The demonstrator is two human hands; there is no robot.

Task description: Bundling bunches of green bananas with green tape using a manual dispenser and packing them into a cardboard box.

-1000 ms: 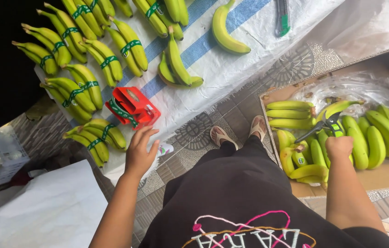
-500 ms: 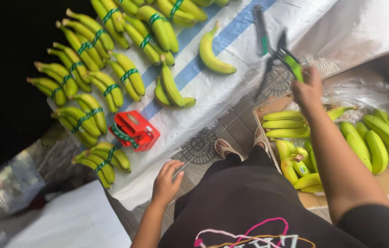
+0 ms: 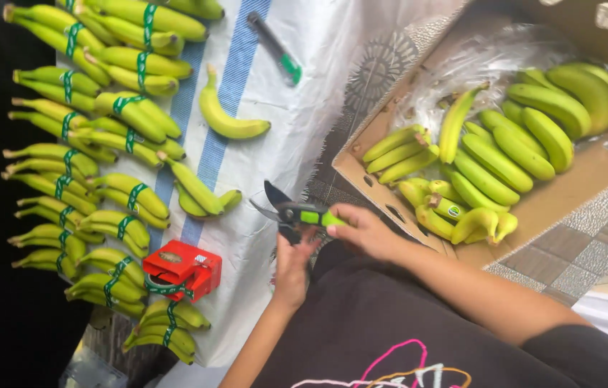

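1. Head view: we see the right hand [image 3: 365, 231] gripping the green-handled pruning shears [image 3: 297, 214], blades apart and pointing away.
2. The left hand [image 3: 292, 267] cups them from below over the white cloth [image 3: 318, 100], steadying them.

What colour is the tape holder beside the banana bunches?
Red, seen best in the head view: tape holder lying on the white cloth.

Both hands — right hand [image 3: 363, 231], left hand [image 3: 294, 267] — grip green-handled pruning shears [image 3: 295, 215] with blades parted, beside a cardboard box of green bananas [image 3: 361, 172].
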